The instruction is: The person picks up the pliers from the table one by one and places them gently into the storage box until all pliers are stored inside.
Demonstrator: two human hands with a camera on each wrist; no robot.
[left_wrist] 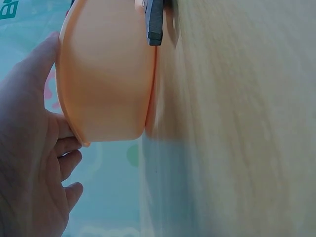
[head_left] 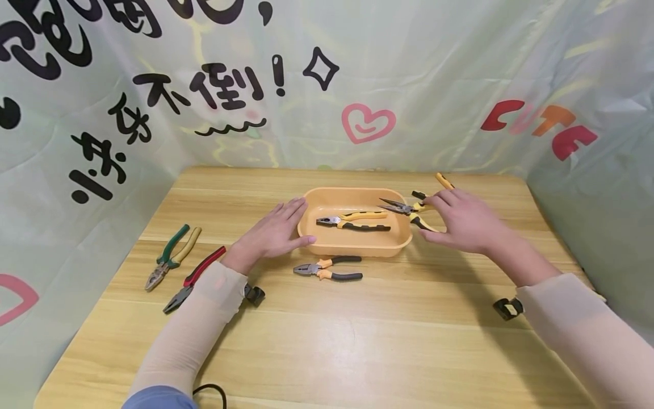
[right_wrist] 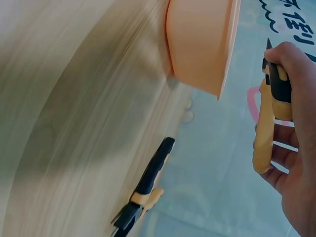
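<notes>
My left hand (head_left: pixel 273 230) rests at the left end of an orange plastic basin (head_left: pixel 357 251), fingers along the rim and thumb at its near corner. My right hand (head_left: pixel 467 221) holds needle-nose pliers (head_left: pixel 407 209) by their yellow and black handles. Their slim jaws point left, over the basin's right end. Inside the basin lie combination pliers (head_left: pixel 333 221) with yellow and black handles. The right wrist view shows the thumb on top of the held handles and the fingers curled below; the basin wall (right_wrist: pixel 197 44) stands beside them.
In front of the basin lie pliers (head_left: pixel 307 269) with black and orange handles. At left are green-and-cream-handled pliers (head_left: pixel 163 263) and red-handled pliers (head_left: pixel 191 279), the latter partly behind my left forearm. Another pair of pliers (right_wrist: pixel 146 182) lies beyond my right hand. A printed cloth hangs behind the table.
</notes>
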